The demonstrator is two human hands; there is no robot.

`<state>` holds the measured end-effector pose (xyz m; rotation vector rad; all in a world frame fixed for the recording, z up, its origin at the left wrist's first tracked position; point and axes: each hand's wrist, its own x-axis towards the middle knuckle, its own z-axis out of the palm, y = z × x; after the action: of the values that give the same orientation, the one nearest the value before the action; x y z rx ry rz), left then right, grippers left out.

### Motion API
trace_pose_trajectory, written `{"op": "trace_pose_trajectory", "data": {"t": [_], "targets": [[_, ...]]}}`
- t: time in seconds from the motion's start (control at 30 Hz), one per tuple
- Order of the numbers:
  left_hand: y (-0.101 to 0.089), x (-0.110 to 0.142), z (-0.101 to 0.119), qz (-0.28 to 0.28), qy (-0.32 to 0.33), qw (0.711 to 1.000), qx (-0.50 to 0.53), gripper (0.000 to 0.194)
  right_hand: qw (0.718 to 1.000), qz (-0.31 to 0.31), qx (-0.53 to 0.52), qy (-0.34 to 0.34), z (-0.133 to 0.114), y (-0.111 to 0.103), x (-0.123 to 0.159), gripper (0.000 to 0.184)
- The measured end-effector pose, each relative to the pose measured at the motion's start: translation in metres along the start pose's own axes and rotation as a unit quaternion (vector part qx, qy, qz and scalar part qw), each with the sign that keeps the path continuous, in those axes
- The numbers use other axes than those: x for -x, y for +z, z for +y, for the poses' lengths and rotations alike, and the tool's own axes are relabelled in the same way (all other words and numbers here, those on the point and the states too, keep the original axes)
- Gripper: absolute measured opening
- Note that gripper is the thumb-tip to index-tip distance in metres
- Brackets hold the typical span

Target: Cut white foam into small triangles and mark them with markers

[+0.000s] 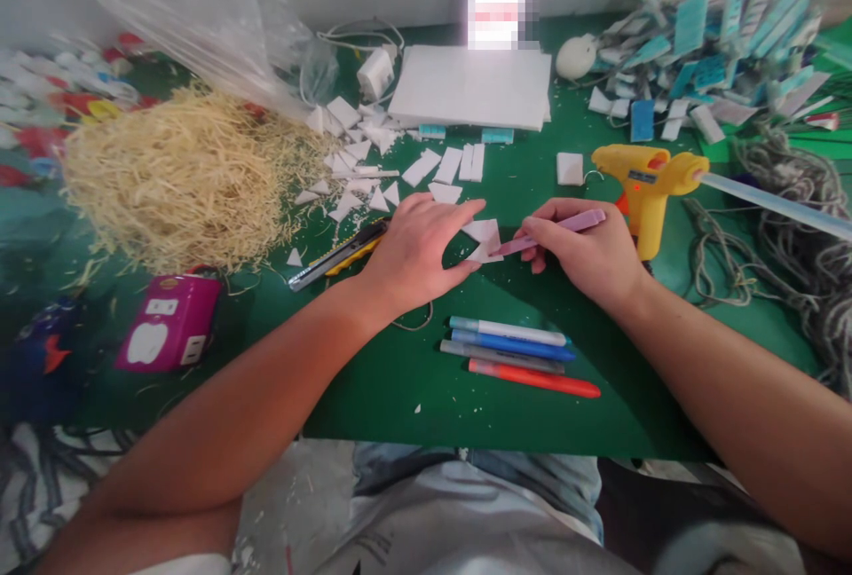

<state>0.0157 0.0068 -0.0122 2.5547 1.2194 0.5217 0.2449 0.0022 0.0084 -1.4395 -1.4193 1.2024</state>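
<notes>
Head view: a green table (373,402) fills the middle of the frame, with a straw heap (179,176) at upper left. Near the centre, the left hand (419,247) is half open, thumb and forefinger spread beside a small white piece (485,231); whether they pinch it or merely steady it, I cannot tell. Right of centre, the right hand (586,247) is closed around a pink pen (582,221), its tip at the piece's lower right part. The step in hand looks like marking or colouring that piece; the next move seems to call for keeping it still while the tip travels lightly across. A cutter knife (333,255), left of centre, is partly covered by the left hand. Pixelated blocks hide part of the top edge, and any mark under the pen tip is too small to make out.
</notes>
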Motion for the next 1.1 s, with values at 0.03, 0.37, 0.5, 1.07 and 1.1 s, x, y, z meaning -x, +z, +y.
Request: {"op": "trace_pose_trajectory", "data": {"t": [0.03,0.37,0.5,1.07,1.1], "targets": [[0.0000,0.0000,0.0000,0.000,0.000,1.000,0.000,0.055,1.000,0.004,-0.001,-0.003,0.0002,0.0001,-0.0002,0.021],[0.0004,0.0002,0.0000,0.001,0.005,1.000,0.000,0.054,0.999,0.025,-0.004,-0.022,-0.0007,0.0015,0.0009,0.012],[0.0003,0.0001,-0.0004,0.000,0.003,1.000,-0.003,0.054,1.000,0.016,0.004,-0.014,0.0004,0.0015,0.0008,0.017],[0.0010,0.0007,-0.0005,0.001,0.004,1.000,0.000,0.054,0.999,0.040,0.006,-0.017,-0.0009,0.0015,0.0000,0.015],[0.0008,0.0006,-0.0003,0.001,0.006,1.000,0.001,0.055,0.999,0.043,0.007,-0.020,-0.0009,0.0015,0.0000,0.015]]}}
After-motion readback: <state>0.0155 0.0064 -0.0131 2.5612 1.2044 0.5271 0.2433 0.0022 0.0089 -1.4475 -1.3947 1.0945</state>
